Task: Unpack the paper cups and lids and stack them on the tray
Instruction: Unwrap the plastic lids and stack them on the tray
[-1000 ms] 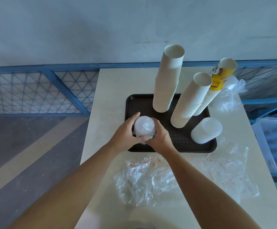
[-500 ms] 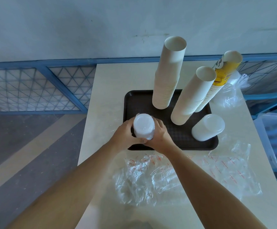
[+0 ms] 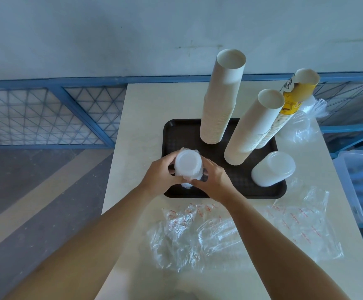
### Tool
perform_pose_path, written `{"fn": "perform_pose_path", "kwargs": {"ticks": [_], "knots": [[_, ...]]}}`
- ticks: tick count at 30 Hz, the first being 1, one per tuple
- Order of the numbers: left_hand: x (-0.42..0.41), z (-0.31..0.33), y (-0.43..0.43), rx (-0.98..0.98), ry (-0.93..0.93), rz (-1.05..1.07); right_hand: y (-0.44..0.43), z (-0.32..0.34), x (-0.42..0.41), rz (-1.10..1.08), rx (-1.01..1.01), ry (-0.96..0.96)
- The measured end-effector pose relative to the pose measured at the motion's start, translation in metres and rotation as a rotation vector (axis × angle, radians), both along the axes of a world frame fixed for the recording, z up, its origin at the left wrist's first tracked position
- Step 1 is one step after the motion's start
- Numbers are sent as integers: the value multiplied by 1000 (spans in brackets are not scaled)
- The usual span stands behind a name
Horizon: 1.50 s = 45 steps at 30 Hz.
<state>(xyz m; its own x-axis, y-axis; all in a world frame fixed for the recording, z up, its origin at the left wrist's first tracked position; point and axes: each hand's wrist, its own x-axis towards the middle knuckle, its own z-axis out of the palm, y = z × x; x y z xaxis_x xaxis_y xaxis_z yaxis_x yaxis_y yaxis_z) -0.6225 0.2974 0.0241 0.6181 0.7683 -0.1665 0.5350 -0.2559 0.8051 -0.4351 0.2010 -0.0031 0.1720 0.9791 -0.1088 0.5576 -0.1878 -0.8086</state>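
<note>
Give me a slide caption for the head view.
Left hand and right hand grip a plastic-wrapped lid stack over the tray, beside three cup stacks.

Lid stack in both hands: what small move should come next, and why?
Probably strip the clear wrap off the lid stack before setting it down. The left hand and right hand grip it above the near-left part of the tray, and the wrap clings around its top and hangs below it.

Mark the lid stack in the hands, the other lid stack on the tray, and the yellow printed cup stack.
Held lid stack (image 3: 188,162), head view: top lid's centre.
Other lid stack (image 3: 276,167), head view: top lid's face.
Yellow printed cup stack (image 3: 291,102), head view: yellow band near top.
</note>
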Motion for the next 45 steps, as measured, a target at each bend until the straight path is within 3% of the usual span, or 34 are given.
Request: {"fn": "perform_pose_path", "kwargs": {"ticks": [10,14,21,37,41,45], "knots": [[4,-22,-1,-108,117,23,3,-9,-3,5,-56,-112],[2,-18,-4,-117,31,1,-2,-8,4,47,-82,-176],[-1,-14,-1,-135,11,-29,-11,-4,8,34,-76,-121],[16,-32,-18,-171,-50,142,-9,8,9,50,-188,-208],[18,-31,-18,-215,-47,163,-5,42,8,-4,2,-195],[22,-31,-20,-224,-14,181,12,72,-3,196,85,-460]]}}
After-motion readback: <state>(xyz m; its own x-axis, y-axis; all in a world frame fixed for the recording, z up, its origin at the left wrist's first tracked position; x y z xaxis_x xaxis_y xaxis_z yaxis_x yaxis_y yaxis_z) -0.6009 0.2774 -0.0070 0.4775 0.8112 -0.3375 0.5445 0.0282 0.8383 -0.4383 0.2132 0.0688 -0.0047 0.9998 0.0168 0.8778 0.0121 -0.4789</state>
